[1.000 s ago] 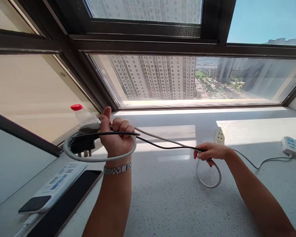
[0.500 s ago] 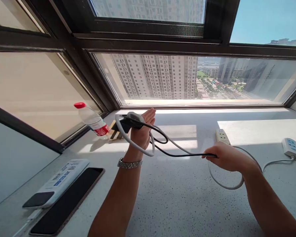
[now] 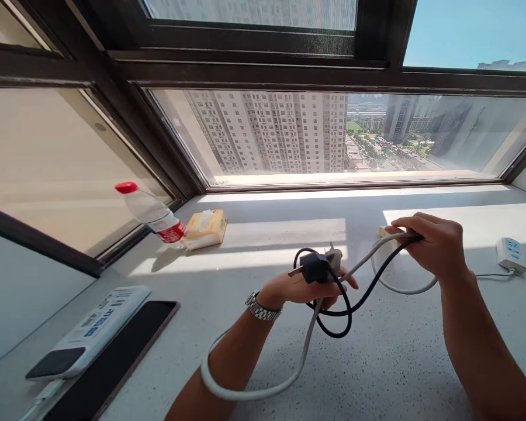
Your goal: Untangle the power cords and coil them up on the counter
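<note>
The left hand (image 3: 309, 286) lies palm up above the bench (image 3: 377, 362), its grip closed loosely around a black plug (image 3: 314, 268) and a grey plug (image 3: 334, 255), which sit side by side on top of the fingers with their prongs pointing away from the wrist. From the plugs a black cable (image 3: 346, 310) curls in a small loop just below the hand, then rises to the right, while a grey cable (image 3: 263, 390) drops past the wrist, swings in a wide loop under the left forearm and comes back up to the hand. A metal watch (image 3: 262, 307) sits on that wrist. The right hand (image 3: 436, 245) is raised to the right of the left, its grip pinched shut on both cables where they run together, so the cables span the gap between the two hands. Behind the right hand's fingers a power strip (image 3: 383, 231) lies on the bench, mostly hidden. Farther right lies a white socket block (image 3: 511, 253). Towards the window stand a plastic bottle (image 3: 151, 213) with a red cap and a yellow tissue pack (image 3: 205, 228), touching. At the left edge lie a remote (image 3: 87, 333) and a dark phone (image 3: 123, 351).
</note>
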`<state>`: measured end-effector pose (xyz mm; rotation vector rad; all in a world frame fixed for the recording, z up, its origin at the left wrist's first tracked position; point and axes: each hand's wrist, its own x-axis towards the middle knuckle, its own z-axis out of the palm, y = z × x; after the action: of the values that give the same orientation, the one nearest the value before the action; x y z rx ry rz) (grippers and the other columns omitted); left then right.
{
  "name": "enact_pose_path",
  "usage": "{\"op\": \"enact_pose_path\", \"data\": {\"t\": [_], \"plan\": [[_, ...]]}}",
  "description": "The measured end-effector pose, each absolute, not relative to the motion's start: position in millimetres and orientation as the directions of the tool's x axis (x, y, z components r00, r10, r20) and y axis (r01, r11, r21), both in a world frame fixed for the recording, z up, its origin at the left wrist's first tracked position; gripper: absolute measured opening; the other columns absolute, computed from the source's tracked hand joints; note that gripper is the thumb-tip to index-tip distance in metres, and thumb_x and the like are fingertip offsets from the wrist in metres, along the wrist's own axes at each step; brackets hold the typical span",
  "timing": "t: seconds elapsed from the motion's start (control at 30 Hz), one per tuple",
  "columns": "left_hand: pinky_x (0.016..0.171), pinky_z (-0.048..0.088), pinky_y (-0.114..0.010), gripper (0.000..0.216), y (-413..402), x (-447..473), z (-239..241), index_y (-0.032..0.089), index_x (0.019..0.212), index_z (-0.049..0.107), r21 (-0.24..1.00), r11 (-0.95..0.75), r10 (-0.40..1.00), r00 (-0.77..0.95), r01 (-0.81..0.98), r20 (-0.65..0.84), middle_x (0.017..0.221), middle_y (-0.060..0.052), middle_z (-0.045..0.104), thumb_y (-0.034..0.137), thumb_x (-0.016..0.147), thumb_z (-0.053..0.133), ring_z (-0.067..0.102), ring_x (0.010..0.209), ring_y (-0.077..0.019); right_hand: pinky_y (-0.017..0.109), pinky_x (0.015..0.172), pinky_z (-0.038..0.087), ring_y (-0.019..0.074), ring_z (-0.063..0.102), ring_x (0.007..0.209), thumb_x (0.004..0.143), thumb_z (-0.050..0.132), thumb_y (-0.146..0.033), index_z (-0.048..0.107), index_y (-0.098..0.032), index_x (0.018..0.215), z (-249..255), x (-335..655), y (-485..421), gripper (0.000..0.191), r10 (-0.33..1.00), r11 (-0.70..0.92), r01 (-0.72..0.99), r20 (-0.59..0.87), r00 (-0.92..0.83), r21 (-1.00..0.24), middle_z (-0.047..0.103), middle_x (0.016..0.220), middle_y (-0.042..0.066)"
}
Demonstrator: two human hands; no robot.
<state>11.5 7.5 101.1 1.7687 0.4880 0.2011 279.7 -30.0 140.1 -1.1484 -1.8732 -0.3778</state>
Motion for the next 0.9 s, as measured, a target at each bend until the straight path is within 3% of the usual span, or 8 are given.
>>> {"op": "enact_pose_path", "data": {"t": [0.17,0.3,0.4,0.53,0.63,0.77,0.83,0.9], "plan": [[0.042,0.037,-0.016,0.028,-14.8,42.1,92.7,0.017,0.086,0.063,0.933,-0.253,0.377,0.915,0.254,-0.147,0.062,0.001,0.053,0.044,0.089,0.058,0.047,0.049,-0.0078,0.026,0.05,0.034,0.0123,0.05,0.048,0.082,0.066,-0.055,0.066,-0.02,0.068,135.5,271.8,-25.0,0.039,0.507,0.435,0.876,0.861,-0.045,-0.21,0.056,0.051,0.001],[0.04,0.034,-0.018,0.041,-17.9,47.4,85.7,0.016,0.089,0.065,0.958,-0.184,0.38,0.915,0.219,-0.136,0.058,0.002,0.049,0.055,0.088,0.056,0.044,0.047,-0.0082,0.025,0.05,0.03,0.0113,0.045,0.047,0.087,0.058,-0.056,0.066,-0.018,0.067,131.6,260.7,-23.7,0.044,0.567,0.22,0.916,0.808,0.159,-0.334,0.053,0.051,0.0],[0.045,0.04,-0.019,0.045,-11.5,44.4,74.1,0.016,0.097,0.065,0.985,-0.073,0.458,0.883,0.157,-0.107,0.06,0.001,0.052,0.059,0.086,0.058,0.048,0.05,-0.0087,0.024,0.048,0.028,0.0104,0.041,0.045,0.086,0.058,-0.055,0.066,-0.018,0.069,132.2,264.3,-25.5,0.041,0.679,0.165,0.909,0.713,0.176,-0.382,0.05,0.05,-0.002],[0.05,0.046,-0.022,0.044,1.3,40.8,58.4,0.014,0.108,0.061,0.997,0.032,0.584,0.808,0.071,-0.076,0.066,-0.001,0.059,0.053,0.088,0.057,0.055,0.05,-0.0099,0.023,0.049,0.031,0.0141,0.055,0.055,0.078,0.067,-0.048,0.07,-0.024,0.09,135.4,279.4,-30.5,0.027,0.919,0.195,0.946,0.385,-0.084,-0.258,0.064,0.066,0.0],[0.04,0.032,-0.017,0.032,10.7,41.4,56.6,0.013,0.098,0.063,0.993,0.06,0.694,0.711,0.106,-0.117,0.054,0.007,0.045,0.043,0.086,0.06,0.04,0.038,-0.005,0.028,0.062,0.044,0.022,0.065,0.081,0.072,0.074,-0.036,0.064,-0.025,0.115,137.8,275.3,-38.0,0.045,0.95,0.289,0.947,0.164,-0.266,-0.139,0.071,0.099,0.006],[0.037,0.024,-0.018,0.026,22.5,46.9,60.7,0.014,0.086,0.061,0.993,0.078,0.807,0.579,0.083,-0.112,0.049,0.01,0.035,0.04,0.079,0.062,0.03,0.035,-0.0035,0.044,0.09,0.045,0.0309,0.056,0.111,0.069,0.079,-0.036,0.057,-0.02,0.119,136.4,229.5,-58.4,0.057,0.855,0.496,0.862,0.23,-0.464,-0.105,0.06,0.123,0.013],[0.037,0.024,-0.018,0.026,27.0,50.3,61.7,0.014,0.08,0.059,0.994,0.079,0.834,0.54,0.08,-0.11,0.048,0.01,0.035,0.039,0.078,0.064,0.029,0.036,-0.0034,0.041,0.084,0.046,0.0286,0.058,0.102,0.067,0.08,-0.053,0.06,-0.018,0.105,126.5,195.3,-69.9,0.056,0.775,0.621,0.772,0.252,-0.58,-0.134,0.063,0.113,0.011],[0.036,0.024,-0.018,0.025,29.3,53.4,62.1,0.014,0.08,0.058,0.993,0.083,0.837,0.534,0.086,-0.116,0.048,0.01,0.034,0.039,0.078,0.063,0.029,0.035,-0.0035,0.033,0.066,0.045,0.0223,0.06,0.081,0.065,0.074,-0.069,0.06,-0.018,0.097,108.8,163.0,-78.2,0.062,0.665,0.746,0.645,0.224,-0.712,-0.165,0.065,0.094,0.007]]}}
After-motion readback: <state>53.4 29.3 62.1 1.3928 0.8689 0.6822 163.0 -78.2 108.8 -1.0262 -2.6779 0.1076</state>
